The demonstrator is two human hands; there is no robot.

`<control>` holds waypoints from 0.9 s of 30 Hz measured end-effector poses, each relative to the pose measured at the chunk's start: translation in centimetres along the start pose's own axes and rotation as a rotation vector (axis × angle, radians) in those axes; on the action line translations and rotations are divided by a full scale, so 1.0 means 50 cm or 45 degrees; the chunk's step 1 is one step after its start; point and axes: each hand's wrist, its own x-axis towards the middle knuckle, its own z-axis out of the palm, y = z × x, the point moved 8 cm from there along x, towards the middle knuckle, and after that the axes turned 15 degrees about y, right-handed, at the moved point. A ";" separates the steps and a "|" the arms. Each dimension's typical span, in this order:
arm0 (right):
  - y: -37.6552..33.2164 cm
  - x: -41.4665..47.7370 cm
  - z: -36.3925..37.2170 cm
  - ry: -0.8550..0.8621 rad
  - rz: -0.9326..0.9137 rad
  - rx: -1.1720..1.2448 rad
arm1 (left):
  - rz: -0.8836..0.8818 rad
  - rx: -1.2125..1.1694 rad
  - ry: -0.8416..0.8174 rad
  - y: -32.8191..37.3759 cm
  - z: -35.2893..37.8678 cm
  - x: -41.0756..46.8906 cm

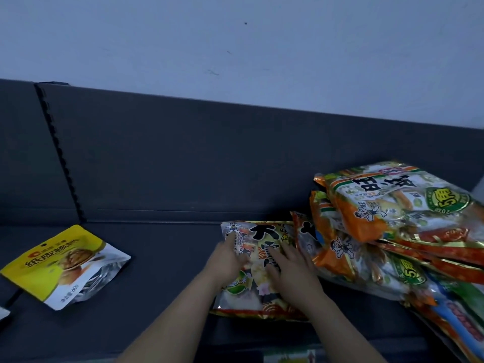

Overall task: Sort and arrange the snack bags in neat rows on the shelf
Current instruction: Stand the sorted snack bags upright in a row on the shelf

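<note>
Dark grey shelf (162,265) runs across the view, with a grey back panel (183,158) and a pale wall (235,35) above it.

Near the middle of the shelf, towards its front edge, lies a snack bag (264,235), flat and face up. Its long axis runs from the front edge to the back panel, with the top end pointing at the panel. The print reads upright to the person. There is a large black "大" near the top, a cartoon boy in the far left corner, and a green patch lower down with small characters ending in "大米".

Both hands are on this bag. The left hand (226,262) rests on its left edge, forefinger stretched towards the far left corner. Whether the thumb hooks under the edge cannot be told. The right hand (292,271) lies flat on the right half, fingers spread wide and holding nothing.

Just beside the bag's right edge, overlapping it, is a pile of bags (392,205) in orange, white and green. The top one carries a round green badge with "5".

Well apart, at the left end of the shelf, a yellow pouch (52,268) lies tilted, marked "纸皮核桃" and "60g". Behind it, a notched strip (60,153) runs up the panel.
</note>
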 end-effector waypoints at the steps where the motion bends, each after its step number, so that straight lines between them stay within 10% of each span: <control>1: -0.002 0.002 -0.003 0.004 0.006 -0.002 | 0.005 0.014 0.008 -0.001 -0.004 -0.006; 17: -0.347 0.030 0.010 0.027 -0.366 0.342 | -0.150 0.294 0.879 -0.136 -0.443 -0.220; 27: -0.620 0.032 0.107 -0.074 -0.536 0.477 | -0.566 0.284 0.768 -0.374 -0.567 -0.232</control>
